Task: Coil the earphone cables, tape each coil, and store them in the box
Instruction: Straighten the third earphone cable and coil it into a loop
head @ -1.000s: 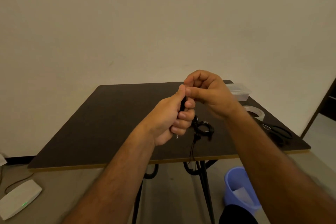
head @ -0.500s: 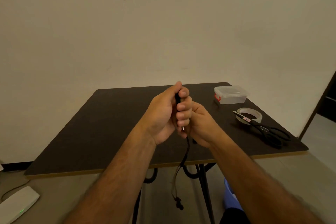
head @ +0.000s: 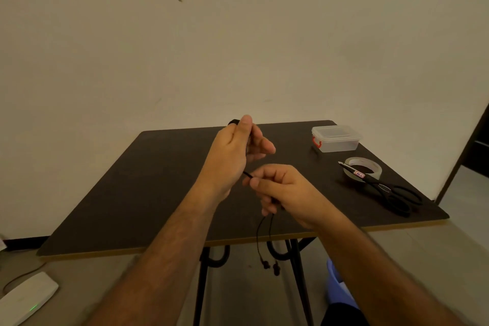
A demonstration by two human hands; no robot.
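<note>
Left hand point(head: 232, 153) hiding coil, earbuds point(head: 271, 266) blurred

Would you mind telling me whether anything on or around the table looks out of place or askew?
Only one small thing: the scissors lie with their blades propped on the tape roll instead of flat on the table. The box sits upright with its lid on. The earbuds dangle below the table edge, uncoiled.

A dark table point(head: 158, 193) on thin black legs point(head: 199, 291) stands against a plain wall point(head: 238, 47). The floor point(head: 238, 299) is grey. The light is dim.
</note>
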